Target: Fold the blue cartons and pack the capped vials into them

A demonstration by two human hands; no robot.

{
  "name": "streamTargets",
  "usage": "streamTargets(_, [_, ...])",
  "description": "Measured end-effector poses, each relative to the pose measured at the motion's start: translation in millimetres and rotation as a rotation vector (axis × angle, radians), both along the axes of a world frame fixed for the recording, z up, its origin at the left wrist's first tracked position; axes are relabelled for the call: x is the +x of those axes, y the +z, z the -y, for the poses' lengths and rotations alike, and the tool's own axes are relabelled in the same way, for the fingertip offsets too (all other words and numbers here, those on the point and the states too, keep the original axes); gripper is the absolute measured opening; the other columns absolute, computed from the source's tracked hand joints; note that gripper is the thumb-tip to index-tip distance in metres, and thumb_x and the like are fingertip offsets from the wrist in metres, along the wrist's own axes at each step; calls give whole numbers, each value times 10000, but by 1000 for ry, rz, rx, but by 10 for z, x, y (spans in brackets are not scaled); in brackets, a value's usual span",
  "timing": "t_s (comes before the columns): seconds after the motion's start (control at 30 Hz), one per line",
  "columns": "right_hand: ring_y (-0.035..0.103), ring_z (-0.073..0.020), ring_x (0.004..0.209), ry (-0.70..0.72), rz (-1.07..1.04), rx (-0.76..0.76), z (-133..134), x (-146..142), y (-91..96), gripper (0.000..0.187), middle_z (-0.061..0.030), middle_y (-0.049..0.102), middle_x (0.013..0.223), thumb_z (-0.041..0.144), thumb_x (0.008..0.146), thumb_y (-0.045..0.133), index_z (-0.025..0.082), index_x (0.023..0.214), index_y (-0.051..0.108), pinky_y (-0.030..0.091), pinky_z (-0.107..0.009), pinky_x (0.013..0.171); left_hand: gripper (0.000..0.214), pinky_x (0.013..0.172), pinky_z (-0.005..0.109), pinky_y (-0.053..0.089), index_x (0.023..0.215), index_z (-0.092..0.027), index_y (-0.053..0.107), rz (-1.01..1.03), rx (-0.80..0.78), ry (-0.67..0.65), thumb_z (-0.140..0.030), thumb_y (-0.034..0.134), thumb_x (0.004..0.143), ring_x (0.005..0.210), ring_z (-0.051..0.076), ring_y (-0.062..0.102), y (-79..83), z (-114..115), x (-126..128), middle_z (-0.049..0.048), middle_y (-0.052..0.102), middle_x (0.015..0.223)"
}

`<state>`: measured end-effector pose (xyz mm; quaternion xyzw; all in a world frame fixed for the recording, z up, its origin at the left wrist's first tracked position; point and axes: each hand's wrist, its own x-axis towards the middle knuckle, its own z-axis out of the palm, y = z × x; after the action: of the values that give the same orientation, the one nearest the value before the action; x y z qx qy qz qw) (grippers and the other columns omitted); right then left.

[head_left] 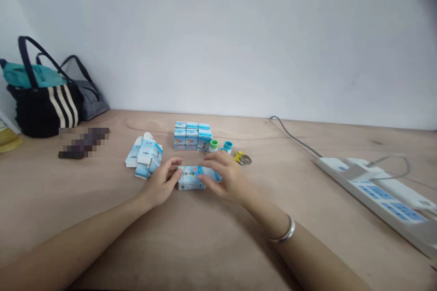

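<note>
A small blue-and-white carton point(191, 177) lies flat on the table between my hands, its printed face up. At its left end, my left hand point(164, 181) has thumb and curled fingers closed against it. My right hand point(226, 176) arches over the right end with fingers apart, the thumb at the carton's top; it hides part of that end. Just behind stand several matching cartons point(191, 138) in a block. Beside them are a small bottle with a green top point(213, 145) and another with a blue top point(227, 147), partly behind my right hand.
Flattened cartons point(145, 154) lie left of my hands. Yellow-handled scissors point(241, 158) rest beyond my right hand. A white power strip point(378, 195) with a grey cord point(295, 136) lies at right. A striped black bag point(48, 109) and a blurred dark object point(85, 142) are at left.
</note>
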<state>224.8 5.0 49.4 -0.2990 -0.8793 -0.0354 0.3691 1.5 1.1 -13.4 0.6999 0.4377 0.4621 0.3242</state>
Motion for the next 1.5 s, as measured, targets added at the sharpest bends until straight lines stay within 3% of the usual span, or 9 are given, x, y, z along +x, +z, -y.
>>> streamTargets(0.13, [555, -257, 1083, 114, 142, -69, 53, -154, -214, 356, -128, 583, 1208, 333, 836, 593, 223, 1175, 585, 446, -437, 912, 279, 792, 342, 541, 1148, -207, 519, -110, 51, -4, -301, 416, 906, 961, 196, 635, 16, -29, -29, 58, 647, 1077])
streamTargets(0.37, [598, -249, 1049, 141, 82, -120, -61, -61, -306, 356, -138, 598, 1195, 333, 827, 602, 208, 1159, 594, 492, -406, 876, 388, 962, 406, 462, 1190, -203, 512, -316, 318, 49, -83, 342, 862, 1096, 195, 568, 79, 2, -70, 62, 620, 1134])
streamTargets(0.6, [600, -248, 995, 64, 182, -51, -13, -64, -270, 330, -139, 614, 1162, 271, 827, 584, 192, 1147, 578, 484, -409, 851, 508, 1086, 470, 344, 1321, -200, 421, -598, 575, -71, -219, 529, 825, 1261, 255, 447, 160, 47, -51, 100, 520, 1320])
streamTargets(0.87, [644, -183, 824, 222, 363, -169, 51, -71, -211, 347, -71, 699, 924, 109, 769, 538, 196, 1094, 625, 490, -294, 733, 311, 1010, 390, 440, 1065, -233, 621, -698, 532, -302, -125, 489, 805, 981, 184, 633, 92, -9, -112, 40, 681, 1028])
streamTargets(1.0, [654, -154, 742, 222, 95, -251, 8, -24, -125, 324, -40, 715, 899, 104, 796, 511, 228, 1062, 650, 508, -266, 671, 278, 851, 336, 529, 1119, -232, 602, -524, 533, -162, -213, 453, 885, 951, 190, 652, 99, -2, -97, 50, 691, 1036])
streamTargets(1.1, [666, -162, 739, 134, -233, -318, -47, -9, -91, 178, -39, 720, 857, 228, 825, 569, 210, 968, 672, 528, -275, 671, 310, 808, 296, 537, 1198, -237, 545, -359, 466, -22, -262, 450, 904, 949, 175, 652, 122, 10, -62, 46, 676, 1095])
streamTargets(1.17, [669, -173, 759, 53, -325, -363, -83, -9, -113, 150, -42, 719, 854, 268, 813, 599, 196, 921, 674, 531, -282, 676, 316, 801, 284, 532, 1209, -240, 528, -330, 415, 19, -270, 450, 905, 934, 166, 651, 129, 17, -36, 39, 669, 1109])
streamTargets(1.37, [620, -152, 671, 5, -14, -431, -127, 24, -199, 77, -11, 684, 758, 240, 816, 573, 192, 798, 631, 485, -271, 621, 184, 787, 304, 510, 1013, -231, 586, -490, 361, -32, -218, 512, 845, 898, 180, 637, 110, 30, 8, 18, 672, 974])
streamTargets(1.5, [609, -157, 723, 23, -16, -374, -110, 49, -177, 125, -34, 666, 846, 291, 820, 591, 192, 897, 586, 486, -284, 653, 153, 733, 264, 500, 986, -221, 571, -486, 414, -38, -221, 473, 870, 834, 159, 637, 188, 51, -15, 11, 668, 911])
